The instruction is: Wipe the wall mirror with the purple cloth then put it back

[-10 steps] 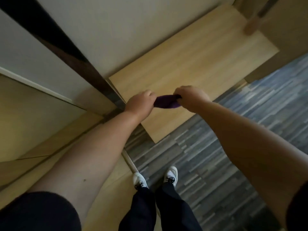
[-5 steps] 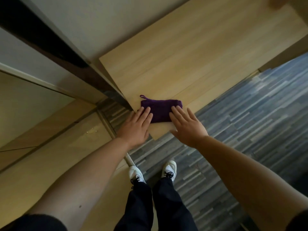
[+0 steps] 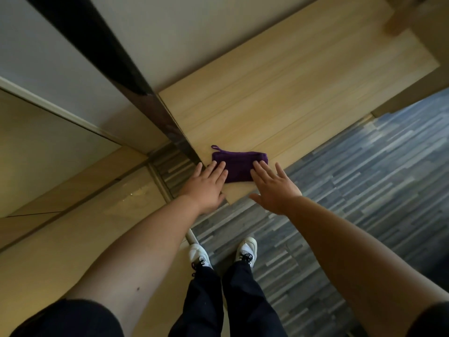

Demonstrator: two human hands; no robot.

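Now that it's folded into a neat little rectangle near the worktop (image 3: 303,88) corner, the purple cloth (image 3: 239,166) lies flat under both hands' straight fingertips, left hand (image 3: 206,184) and right hand (image 3: 273,188) flattened instead of bunching it up like a second ago.

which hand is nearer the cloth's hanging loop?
The left hand. Its fingertips rest on the purple cloth at the end where the loop sticks out, by the dark mirror frame. The right hand touches the opposite, loopless end.

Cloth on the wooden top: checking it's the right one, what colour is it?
Dark purple cloth, plain, seen best in the head view.
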